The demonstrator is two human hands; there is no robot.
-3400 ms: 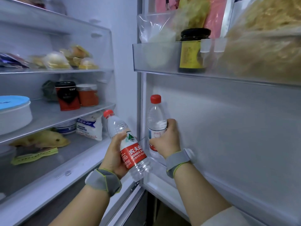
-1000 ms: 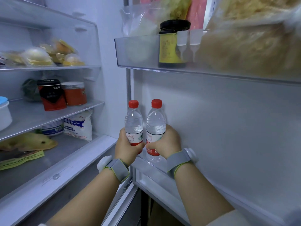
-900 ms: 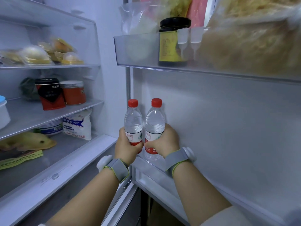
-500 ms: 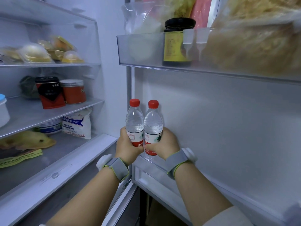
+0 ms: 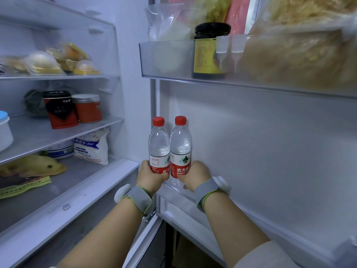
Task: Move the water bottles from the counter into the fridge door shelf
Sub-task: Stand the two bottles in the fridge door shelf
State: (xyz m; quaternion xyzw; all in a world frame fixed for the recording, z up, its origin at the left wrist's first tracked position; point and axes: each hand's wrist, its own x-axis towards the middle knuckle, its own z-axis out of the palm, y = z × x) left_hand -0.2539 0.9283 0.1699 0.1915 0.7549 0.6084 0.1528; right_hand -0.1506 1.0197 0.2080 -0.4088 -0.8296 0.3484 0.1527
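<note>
At door shelf (image 5: 174, 192) corner: am clamping left hand (image 5: 152, 176) on left bottle (image 5: 158, 146), right hand (image 5: 196, 176) on right bottle (image 5: 180, 146); am seating both upright, touching, before letting go.

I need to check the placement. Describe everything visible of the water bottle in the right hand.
The right bottle is clear ribbed plastic with a red screw cap and a red and white label printed with a green mountain mark. It looks full and sealed. It stands upright at the hinge end of the lower door shelf, its side against the left bottle. The right hand wraps its lower part; its base is hidden.
</note>
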